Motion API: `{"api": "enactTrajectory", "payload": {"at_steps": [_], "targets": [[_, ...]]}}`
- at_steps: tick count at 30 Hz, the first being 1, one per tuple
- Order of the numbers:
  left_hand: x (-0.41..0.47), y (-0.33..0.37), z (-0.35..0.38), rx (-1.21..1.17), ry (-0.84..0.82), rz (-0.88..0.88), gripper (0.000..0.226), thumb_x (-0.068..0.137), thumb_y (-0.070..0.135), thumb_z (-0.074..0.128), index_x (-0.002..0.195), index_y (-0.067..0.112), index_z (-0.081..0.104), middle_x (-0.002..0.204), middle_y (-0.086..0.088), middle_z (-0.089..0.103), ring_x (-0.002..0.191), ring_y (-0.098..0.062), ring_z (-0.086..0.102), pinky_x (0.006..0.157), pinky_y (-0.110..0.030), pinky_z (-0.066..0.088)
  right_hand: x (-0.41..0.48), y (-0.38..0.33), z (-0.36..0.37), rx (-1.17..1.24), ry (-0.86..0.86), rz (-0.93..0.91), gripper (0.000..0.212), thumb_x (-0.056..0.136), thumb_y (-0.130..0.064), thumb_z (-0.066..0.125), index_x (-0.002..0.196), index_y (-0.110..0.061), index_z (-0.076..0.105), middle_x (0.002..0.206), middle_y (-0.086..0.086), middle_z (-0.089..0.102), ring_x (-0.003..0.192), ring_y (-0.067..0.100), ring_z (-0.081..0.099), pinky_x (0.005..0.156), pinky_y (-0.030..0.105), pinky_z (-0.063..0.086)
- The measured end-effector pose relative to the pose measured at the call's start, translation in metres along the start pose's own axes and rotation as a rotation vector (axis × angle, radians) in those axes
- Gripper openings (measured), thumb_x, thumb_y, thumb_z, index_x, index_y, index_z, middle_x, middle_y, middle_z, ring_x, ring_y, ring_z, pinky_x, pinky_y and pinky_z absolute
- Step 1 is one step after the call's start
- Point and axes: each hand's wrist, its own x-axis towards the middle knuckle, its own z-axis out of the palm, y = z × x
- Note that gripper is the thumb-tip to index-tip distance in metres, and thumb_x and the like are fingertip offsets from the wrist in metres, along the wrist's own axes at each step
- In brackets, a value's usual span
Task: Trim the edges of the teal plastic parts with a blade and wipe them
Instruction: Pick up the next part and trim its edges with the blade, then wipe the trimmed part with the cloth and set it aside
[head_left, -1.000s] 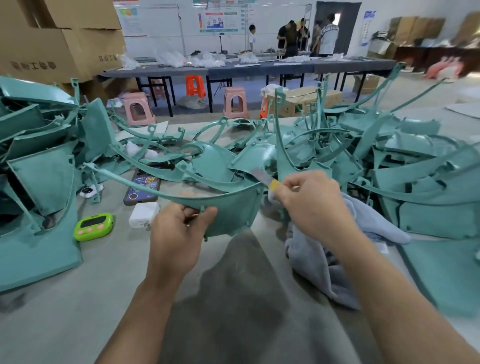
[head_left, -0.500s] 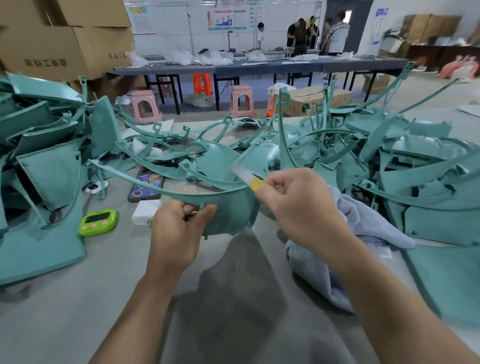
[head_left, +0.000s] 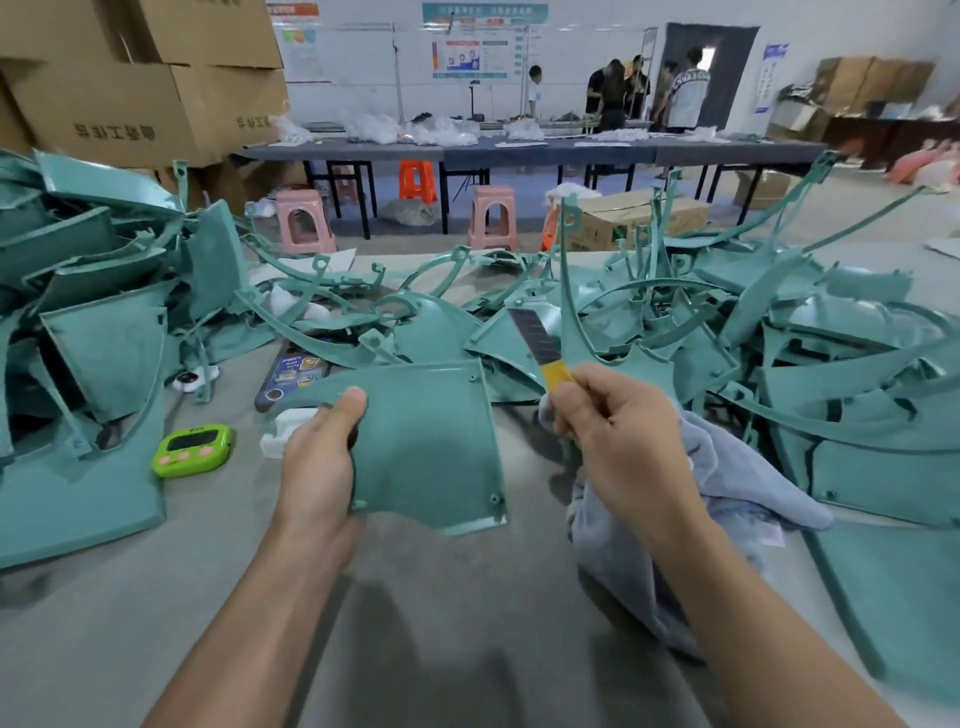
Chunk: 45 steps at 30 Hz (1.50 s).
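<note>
My left hand (head_left: 317, 462) grips a teal plastic panel (head_left: 431, 447) by its left edge, thumb on top, with the broad face turned up toward me above the grey table. My right hand (head_left: 618, 441) pinches a snap-off blade (head_left: 535, 340) with a yellow wrapped grip; the blade points up and away, clear of the panel. The same hand also holds a grey-blue cloth (head_left: 727, 488) that hangs down to the table on the right.
Heaps of teal parts lie on the left (head_left: 98, 332), across the back (head_left: 623, 312) and on the right (head_left: 857, 395). A green timer (head_left: 193, 449), a phone (head_left: 291, 374) and a white block (head_left: 280, 431) sit near my left hand. Cardboard boxes, stools, tables and people stand beyond.
The panel has turned from edge-on to face-up in my left hand. The blade has lifted off its edge and now points upward, apart from the part.
</note>
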Motion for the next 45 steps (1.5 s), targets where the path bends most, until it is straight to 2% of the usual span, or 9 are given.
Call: {"api": "enactTrajectory", "payload": {"at_steps": [9,16,22,27,29,33,36,40,45], "targets": [[0.01,0.004,0.002,0.05,-0.053,-0.09,0.024,0.1,0.022,0.058,0.111,0.004,0.072,0.102,-0.014,0.078,0.083,-0.024,0.076,0.058,-0.03,0.058,-0.001,0.023,0.002,-0.22,-0.147,-0.269,0.021,0.101,-0.019,0.064,0.081,-0.013,0.069,0.071,-0.002,0.06,0.071,0.019,0.056,0.066,0.037,0.047],[0.017,0.008,-0.007,-0.014,0.003,-0.067,0.02,0.101,0.018,0.057,0.104,0.007,0.074,0.103,-0.011,0.078,0.085,-0.023,0.077,0.06,-0.031,0.059,-0.021,0.015,-0.011,-0.323,-0.408,-0.445,0.014,0.095,-0.032,0.067,0.099,-0.028,0.079,0.079,-0.015,0.069,0.074,0.003,0.063,0.067,0.02,0.047],[0.016,0.008,-0.005,-0.009,0.001,-0.047,0.026,0.1,0.017,0.059,0.088,0.011,0.081,0.099,-0.011,0.079,0.084,-0.023,0.077,0.061,-0.032,0.06,-0.01,0.017,0.008,-0.145,-0.217,-0.293,0.009,0.097,-0.03,0.065,0.101,-0.023,0.07,0.062,-0.002,0.054,0.052,0.016,0.046,0.051,0.03,0.041],[0.022,0.011,-0.018,-0.03,0.114,0.017,0.019,0.101,0.018,0.058,0.095,0.01,0.074,0.093,-0.004,0.08,0.078,-0.017,0.077,0.057,-0.029,0.059,-0.033,0.023,0.001,-0.334,-0.674,-0.297,0.01,0.092,-0.026,0.073,0.099,-0.028,0.081,0.085,-0.019,0.074,0.07,-0.012,0.06,0.068,0.01,0.045],[0.022,0.011,-0.016,0.007,0.101,0.022,0.024,0.1,0.02,0.06,0.085,0.012,0.077,0.091,-0.003,0.08,0.076,-0.017,0.077,0.056,-0.029,0.059,-0.037,0.024,-0.004,-0.248,-0.607,-0.226,0.014,0.092,-0.025,0.075,0.101,-0.034,0.08,0.087,-0.024,0.075,0.074,-0.008,0.065,0.07,0.014,0.05],[0.019,0.0,-0.015,0.126,0.059,0.063,0.018,0.098,0.018,0.063,0.087,0.012,0.075,0.092,-0.008,0.079,0.077,-0.019,0.076,0.06,-0.03,0.059,-0.025,0.025,0.002,0.005,-0.186,-0.012,0.01,0.095,-0.022,0.071,0.086,-0.023,0.076,0.064,0.008,0.064,0.053,0.021,0.053,0.055,0.047,0.049],[0.02,0.002,-0.02,0.165,0.049,0.081,0.012,0.092,0.018,0.07,0.082,0.015,0.077,0.091,-0.009,0.079,0.075,-0.021,0.076,0.058,-0.03,0.059,-0.016,0.023,0.016,-0.078,-0.283,0.127,0.006,0.09,-0.034,0.076,0.088,-0.028,0.076,0.061,-0.001,0.069,0.046,0.009,0.058,0.051,0.029,0.053],[0.014,0.001,-0.021,0.188,0.014,0.061,0.008,0.086,0.016,0.071,0.084,0.016,0.078,0.091,-0.011,0.079,0.077,-0.026,0.076,0.06,-0.034,0.06,-0.027,0.021,0.017,-0.349,-0.099,0.13,0.029,0.09,-0.054,0.069,0.109,-0.032,0.075,0.082,-0.018,0.073,0.08,0.001,0.065,0.076,0.02,0.05],[0.015,0.01,-0.022,0.113,-0.043,0.018,0.01,0.083,0.016,0.07,0.092,0.012,0.074,0.092,-0.014,0.077,0.074,-0.026,0.074,0.058,-0.034,0.059,-0.036,-0.005,0.032,-0.242,-0.182,0.047,0.053,0.089,-0.065,0.052,0.07,-0.016,0.057,0.055,-0.005,0.057,0.051,0.01,0.05,0.053,0.026,0.041]]}}
